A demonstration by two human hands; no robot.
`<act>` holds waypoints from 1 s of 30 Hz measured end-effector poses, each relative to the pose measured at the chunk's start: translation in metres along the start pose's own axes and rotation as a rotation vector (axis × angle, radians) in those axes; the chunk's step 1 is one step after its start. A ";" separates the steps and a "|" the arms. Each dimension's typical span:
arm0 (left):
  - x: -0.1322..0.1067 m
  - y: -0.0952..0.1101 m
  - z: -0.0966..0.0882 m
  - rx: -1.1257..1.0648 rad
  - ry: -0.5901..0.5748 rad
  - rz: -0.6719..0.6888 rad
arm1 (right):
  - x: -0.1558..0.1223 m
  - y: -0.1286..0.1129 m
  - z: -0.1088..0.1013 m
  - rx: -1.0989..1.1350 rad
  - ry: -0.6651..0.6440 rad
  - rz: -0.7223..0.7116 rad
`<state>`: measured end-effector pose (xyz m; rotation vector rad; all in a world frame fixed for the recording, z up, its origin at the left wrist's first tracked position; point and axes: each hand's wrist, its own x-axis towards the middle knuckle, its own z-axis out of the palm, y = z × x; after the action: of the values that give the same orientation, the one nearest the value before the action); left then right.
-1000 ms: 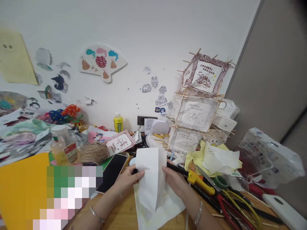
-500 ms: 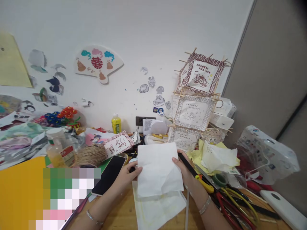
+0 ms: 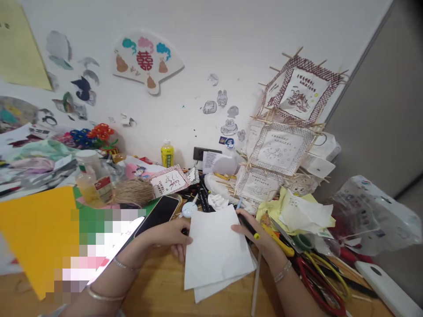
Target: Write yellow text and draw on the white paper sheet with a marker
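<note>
White paper (image 3: 216,248) between both hands (image 3: 254,231)

Table (image 3: 155,286): paper sheet (image 3: 216,251) front centre, over second sheet (image 3: 211,294). Left hand (image 3: 175,235) at sheet's left edge; right hand (image 3: 253,229) at right edge. Phone (image 3: 157,215) left of sheets; twine (image 3: 134,192) left of phone; jar (image 3: 88,169) left of twine. Bottle (image 3: 167,155) at rear, near wall (image 3: 214,35). Fan (image 3: 145,57) on wall, above bottle. Lantern tower (image 3: 280,147) rear right; loose papers (image 3: 306,213) before it; plastic bag (image 3: 380,215) at far right.
</note>
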<state>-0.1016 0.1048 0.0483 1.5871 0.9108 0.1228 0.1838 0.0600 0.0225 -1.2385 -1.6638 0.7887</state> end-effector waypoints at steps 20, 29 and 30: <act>0.019 0.009 0.046 0.341 0.428 0.412 | -0.004 -0.033 0.039 0.296 -0.051 -0.002; 0.027 -0.003 0.050 0.351 0.369 0.522 | -0.008 -0.029 0.053 0.293 -0.150 -0.003; 0.026 -0.003 0.051 0.353 0.356 0.529 | -0.009 -0.028 0.055 0.294 -0.170 -0.002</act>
<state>-0.0568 0.0801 0.0216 2.1570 0.7853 0.6640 0.1237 0.0442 0.0229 -0.9863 -1.6117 1.1198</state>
